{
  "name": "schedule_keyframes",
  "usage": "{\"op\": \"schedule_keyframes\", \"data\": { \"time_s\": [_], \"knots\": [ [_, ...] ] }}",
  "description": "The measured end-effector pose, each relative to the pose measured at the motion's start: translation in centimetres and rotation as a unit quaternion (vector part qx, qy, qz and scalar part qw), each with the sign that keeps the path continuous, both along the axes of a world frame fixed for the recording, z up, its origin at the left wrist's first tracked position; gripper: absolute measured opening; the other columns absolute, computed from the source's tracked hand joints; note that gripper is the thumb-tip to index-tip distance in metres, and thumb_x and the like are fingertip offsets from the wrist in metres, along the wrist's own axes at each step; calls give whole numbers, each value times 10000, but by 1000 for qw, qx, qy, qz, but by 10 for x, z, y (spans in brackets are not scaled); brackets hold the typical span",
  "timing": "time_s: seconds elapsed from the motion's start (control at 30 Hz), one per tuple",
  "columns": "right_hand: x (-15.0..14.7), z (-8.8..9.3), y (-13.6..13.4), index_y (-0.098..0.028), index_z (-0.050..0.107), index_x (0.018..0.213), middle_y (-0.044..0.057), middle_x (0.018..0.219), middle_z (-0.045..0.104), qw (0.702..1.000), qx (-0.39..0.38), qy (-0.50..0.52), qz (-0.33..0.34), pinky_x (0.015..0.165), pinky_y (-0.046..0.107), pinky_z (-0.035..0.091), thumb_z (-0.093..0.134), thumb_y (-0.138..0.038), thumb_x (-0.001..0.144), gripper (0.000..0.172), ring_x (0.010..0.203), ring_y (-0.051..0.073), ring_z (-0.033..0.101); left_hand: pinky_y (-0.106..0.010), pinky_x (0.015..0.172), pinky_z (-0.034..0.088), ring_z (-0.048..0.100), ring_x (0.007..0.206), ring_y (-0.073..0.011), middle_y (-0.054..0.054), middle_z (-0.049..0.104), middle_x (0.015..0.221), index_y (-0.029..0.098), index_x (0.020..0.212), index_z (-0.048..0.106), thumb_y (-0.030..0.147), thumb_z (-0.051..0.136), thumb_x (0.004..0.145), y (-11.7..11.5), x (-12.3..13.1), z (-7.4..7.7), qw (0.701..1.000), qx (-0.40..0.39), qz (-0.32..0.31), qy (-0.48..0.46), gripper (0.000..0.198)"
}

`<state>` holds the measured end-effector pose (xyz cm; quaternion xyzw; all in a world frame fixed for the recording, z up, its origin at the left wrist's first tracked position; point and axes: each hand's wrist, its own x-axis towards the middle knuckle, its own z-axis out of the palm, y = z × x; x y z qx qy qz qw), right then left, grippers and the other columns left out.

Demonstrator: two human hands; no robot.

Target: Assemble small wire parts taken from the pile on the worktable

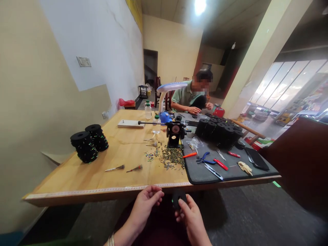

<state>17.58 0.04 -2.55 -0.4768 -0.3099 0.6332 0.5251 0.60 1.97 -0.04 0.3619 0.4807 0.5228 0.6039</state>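
In front of the table's near edge, my right hand (pixel 192 213) grips a black foam spool (pixel 176 200) with a bit of green on its side, the thumb pressed on its face. My left hand (pixel 147 203) is just to the left, thumb and fingertips pinched together; whatever they hold, if anything, is too small to make out. Beyond my hands on the wooden table lie two thin sticks with grey flared tips (pixel 135 168). A heap of small dark, striped pieces (pixel 174 155) lies before a black winding device (pixel 174 135) with a long rod.
Stacked black spools (pixel 84 147) stand at left, many more (pixel 217 131) on the grey mat (pixel 205 177) at right. Blue pliers (pixel 205 159), a box cutter (pixel 214 171) and a red tool (pixel 220 164) lie there. A desk lamp (pixel 162 102) and a seated person (pixel 184 97) are beyond.
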Motion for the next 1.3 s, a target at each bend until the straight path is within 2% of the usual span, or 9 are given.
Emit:
{"op": "schedule_keyframes", "data": {
  "time_s": [0.2,0.3,0.5,0.6,0.73,0.9,1.07,1.2,1.3],
  "knots": [
    [8,5,-1,-169,581,871,4,688,665,996,-34,64,-43,437,191,427,768,-399,657,366,499,108,584,-214,543,411,533,575,-106,-9,622,675,137,804,623,448,725,670,0,-14,0,998,-21,36,-36,354],
    [11,8,0,-173,586,865,5,679,668,996,-30,56,-54,427,199,432,770,-405,650,366,490,116,584,-218,507,358,472,537,-109,22,547,593,147,811,644,496,626,750,-4,-22,6,996,48,14,77,355],
    [15,13,6,-176,598,862,-9,681,648,999,-3,0,-43,396,172,386,766,-403,649,354,486,105,561,-248,606,386,525,634,-156,-4,568,674,204,767,685,275,630,759,-16,-24,15,891,179,-142,392,90],
    [20,15,12,-162,611,847,-18,652,612,998,10,-39,-57,400,170,379,753,-390,652,332,502,109,557,-250,637,392,566,705,-171,-34,603,738,195,689,644,203,529,817,-20,-25,15,852,194,-187,448,172],
    [38,22,25,-155,617,834,-16,641,605,987,37,-142,-69,403,180,376,686,-377,690,274,523,121,545,-243,636,399,576,709,-168,-32,600,747,197,688,600,216,476,858,-24,-36,17,833,201,-190,479,211],
    [72,34,57,-164,612,789,0,643,649,922,99,-362,-89,442,226,400,570,-405,724,253,522,149,559,-228,608,418,579,667,-155,-21,586,724,205,679,580,297,450,888,-31,-61,16,828,202,-152,500,263],
    [98,34,92,-165,612,770,41,678,688,883,103,-444,-110,628,307,480,561,-380,672,242,658,225,638,-224,568,426,574,602,-150,-4,580,666,215,672,592,349,474,878,-33,-81,13,822,228,-86,515,273],
    [111,38,106,-169,630,870,100,811,704,846,88,-512,-124,747,391,472,583,-379,669,294,815,296,652,-226,563,430,575,597,-150,-3,581,663,217,693,601,343,467,889,-34,-79,20,816,255,-41,516,269],
    [105,50,98,-166,616,1002,154,959,683,812,96,-559,-135,841,484,426,594,-382,703,370,963,359,604,-231,587,438,583,629,-155,-11,584,687,213,710,599,319,457,901,-35,-69,26,812,263,-30,520,261]
  ]
}}
